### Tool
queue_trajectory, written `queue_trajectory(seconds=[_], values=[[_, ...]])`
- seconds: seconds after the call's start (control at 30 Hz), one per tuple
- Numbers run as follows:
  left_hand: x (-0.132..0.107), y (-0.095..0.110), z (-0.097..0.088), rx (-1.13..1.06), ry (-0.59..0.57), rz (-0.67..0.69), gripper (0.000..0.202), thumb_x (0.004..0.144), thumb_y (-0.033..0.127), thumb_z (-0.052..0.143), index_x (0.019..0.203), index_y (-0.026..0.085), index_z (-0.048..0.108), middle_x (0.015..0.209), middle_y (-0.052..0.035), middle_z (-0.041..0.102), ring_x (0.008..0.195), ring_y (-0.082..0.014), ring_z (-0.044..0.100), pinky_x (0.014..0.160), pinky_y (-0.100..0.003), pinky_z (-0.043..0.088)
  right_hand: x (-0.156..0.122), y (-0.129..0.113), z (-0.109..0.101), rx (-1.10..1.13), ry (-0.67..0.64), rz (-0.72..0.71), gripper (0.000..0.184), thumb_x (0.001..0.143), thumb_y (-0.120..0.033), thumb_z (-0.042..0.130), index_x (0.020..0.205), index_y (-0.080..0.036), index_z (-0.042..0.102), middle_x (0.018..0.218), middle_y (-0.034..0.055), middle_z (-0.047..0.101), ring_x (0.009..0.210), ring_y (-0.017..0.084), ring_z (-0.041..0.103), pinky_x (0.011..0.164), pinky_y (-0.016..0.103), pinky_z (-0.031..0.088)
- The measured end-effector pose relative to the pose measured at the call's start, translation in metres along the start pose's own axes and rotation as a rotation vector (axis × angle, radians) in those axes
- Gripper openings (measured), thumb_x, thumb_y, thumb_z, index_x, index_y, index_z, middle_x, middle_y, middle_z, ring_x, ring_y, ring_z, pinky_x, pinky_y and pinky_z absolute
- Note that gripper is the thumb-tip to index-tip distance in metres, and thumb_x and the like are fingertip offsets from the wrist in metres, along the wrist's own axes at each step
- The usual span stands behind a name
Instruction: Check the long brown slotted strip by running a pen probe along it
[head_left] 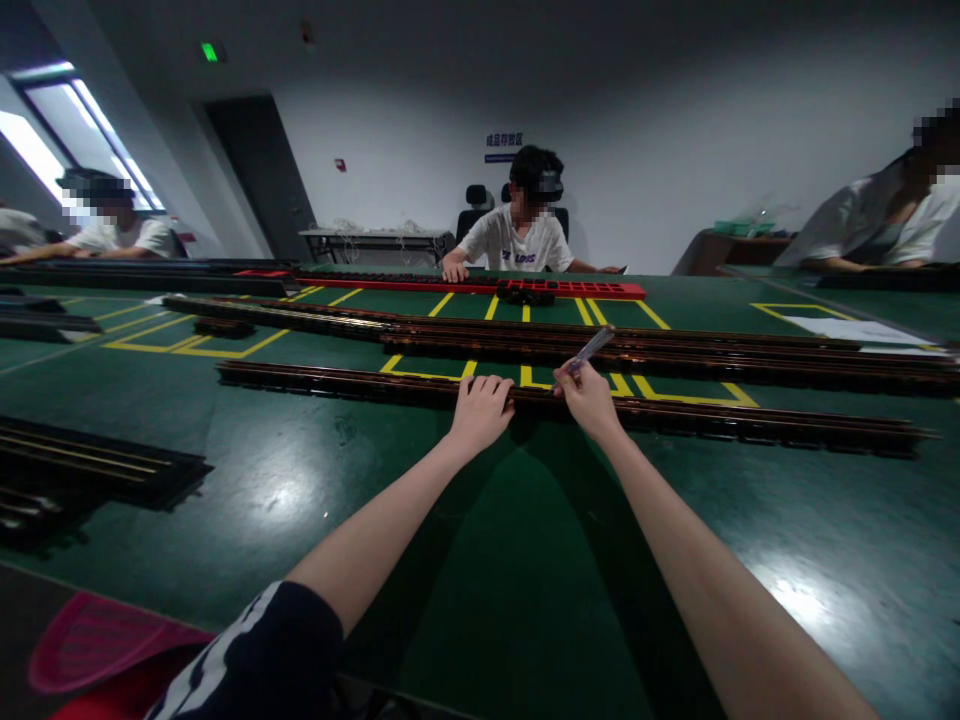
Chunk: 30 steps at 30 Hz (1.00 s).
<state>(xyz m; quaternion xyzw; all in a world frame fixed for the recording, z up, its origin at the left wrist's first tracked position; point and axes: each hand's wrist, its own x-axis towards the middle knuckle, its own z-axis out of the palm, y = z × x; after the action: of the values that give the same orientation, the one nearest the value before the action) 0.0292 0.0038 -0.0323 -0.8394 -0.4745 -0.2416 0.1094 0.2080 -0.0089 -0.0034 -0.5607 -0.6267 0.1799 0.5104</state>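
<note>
A long dark strip (pixel 720 415) with thin brownish lines along it lies across the green table in front of me. My left hand (pixel 484 408) rests over its middle, fingers curled across the strip toward its far edge. Just to the right, my right hand (pixel 586 395) pinches a slim, pale pen-like tool (pixel 595 346). The tool slants up and to the right, with its lower end close to the strip. Whether that end touches it, I cannot tell. Behind my hands lie more long dark strips (pixel 675 362), side by side.
Yellow tape lines (pixel 435 375) mark the green table (pixel 285 540). More dark strips (pixel 97 455) lie at the left. Across the table, a person (pixel 517 235) touches a red frame (pixel 600 290). White papers (pixel 862 330) lie at the right; a pink stool (pixel 112 640) stands lower left.
</note>
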Motion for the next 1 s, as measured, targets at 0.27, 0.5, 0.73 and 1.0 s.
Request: queue_trajectory(seconds=[0.27,0.5,0.73,1.0], values=[[-0.0006,0.0015,-0.0035,-0.002,-0.004,0.018,0.034,0.091,0.025,0.041,0.12,0.021,0.057,0.118,-0.0067,0.064,0.111,-0.024,0.054,0.104,-0.047,0.034,0.0001,0.0027,-0.0004,-0.017,0.011,-0.048,0.02,0.086,-0.038,0.049,0.079,-0.02,0.052,0.064,0.003,0.063,0.065,0.02,0.063,0.065,0.032,0.048],[-0.0009,0.0023,-0.0047,0.011,0.002,0.006,0.036,0.089,0.02,0.04,0.12,0.022,0.057,0.118,-0.006,0.063,0.112,-0.0237,0.054,0.105,-0.046,0.033,0.0017,0.0037,0.0013,0.008,0.008,-0.04,0.021,0.084,-0.04,0.051,0.078,-0.02,0.051,0.063,0.0029,0.062,0.063,0.019,0.062,0.065,0.032,0.048],[-0.0009,0.0029,-0.0057,0.019,-0.003,-0.001,0.039,0.087,0.016,0.04,0.121,0.021,0.057,0.119,-0.0064,0.063,0.113,-0.0244,0.053,0.105,-0.047,0.033,0.0013,0.0044,0.0008,-0.002,0.0,-0.046,0.018,0.084,-0.037,0.051,0.079,-0.02,0.052,0.064,0.0029,0.063,0.063,0.019,0.062,0.064,0.032,0.047],[-0.0012,0.0032,-0.0074,0.015,-0.009,-0.014,0.042,0.083,0.012,0.042,0.121,0.022,0.057,0.12,-0.0069,0.062,0.115,-0.0252,0.052,0.105,-0.049,0.034,0.0,0.0022,0.0023,-0.019,-0.011,-0.072,0.026,0.085,-0.044,0.05,0.078,-0.02,0.052,0.064,0.0038,0.063,0.063,0.02,0.062,0.065,0.034,0.048]])
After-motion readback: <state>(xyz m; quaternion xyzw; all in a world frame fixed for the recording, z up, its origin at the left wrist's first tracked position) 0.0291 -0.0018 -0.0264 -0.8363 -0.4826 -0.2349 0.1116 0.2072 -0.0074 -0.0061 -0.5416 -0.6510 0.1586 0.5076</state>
